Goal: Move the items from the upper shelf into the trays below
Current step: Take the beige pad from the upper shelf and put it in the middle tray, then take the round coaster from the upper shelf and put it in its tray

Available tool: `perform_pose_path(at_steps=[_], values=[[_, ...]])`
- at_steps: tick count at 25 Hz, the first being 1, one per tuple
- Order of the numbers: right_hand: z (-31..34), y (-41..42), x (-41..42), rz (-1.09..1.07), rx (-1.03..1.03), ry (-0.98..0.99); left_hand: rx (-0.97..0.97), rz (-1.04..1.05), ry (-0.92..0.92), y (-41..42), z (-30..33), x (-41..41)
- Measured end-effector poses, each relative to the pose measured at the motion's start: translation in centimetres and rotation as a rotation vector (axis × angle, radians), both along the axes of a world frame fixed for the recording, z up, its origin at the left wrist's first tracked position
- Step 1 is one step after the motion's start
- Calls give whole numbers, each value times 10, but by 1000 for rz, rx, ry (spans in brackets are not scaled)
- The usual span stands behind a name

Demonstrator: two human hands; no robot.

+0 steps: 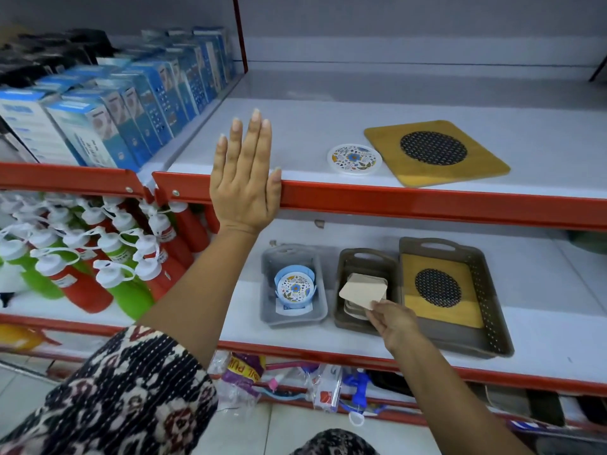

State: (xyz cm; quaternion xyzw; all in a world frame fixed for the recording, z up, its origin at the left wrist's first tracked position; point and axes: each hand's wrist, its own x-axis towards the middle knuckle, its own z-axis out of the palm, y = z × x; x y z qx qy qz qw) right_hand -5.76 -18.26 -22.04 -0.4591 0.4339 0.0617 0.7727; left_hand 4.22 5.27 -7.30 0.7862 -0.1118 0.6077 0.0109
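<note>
On the upper shelf lie a round floral coaster and a square wooden trivet with a black mesh circle. Below stand three trays: a grey tray with a blue holder of floral coasters, a small brown tray with a stack of beige square coasters, and a large brown tray holding another wooden trivet. My right hand pinches one beige coaster tilted over the small brown tray. My left hand rests flat, fingers apart, on the upper shelf's red front edge.
Blue boxes fill the upper shelf to the left. Red and green bottles with white caps crowd the lower shelf's left side. Packaged goods hang beneath the lower shelf. A patterned sleeve covers my left arm.
</note>
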Motion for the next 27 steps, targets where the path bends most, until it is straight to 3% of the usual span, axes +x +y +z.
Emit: perform_pose_path(at_steps=[7,16,20,27], values=[[-2,8,13,-79,69,96,24,20,-33,-1,2,-2],[52,0,-17,18,133,-9,13,20,27,-1,5,-6],[103,-4,-41,239,178,-193,8,7,62,-1,4,-8],[227,-2,-20,569,-121,-682,2,12,99,-2,3,-11]])
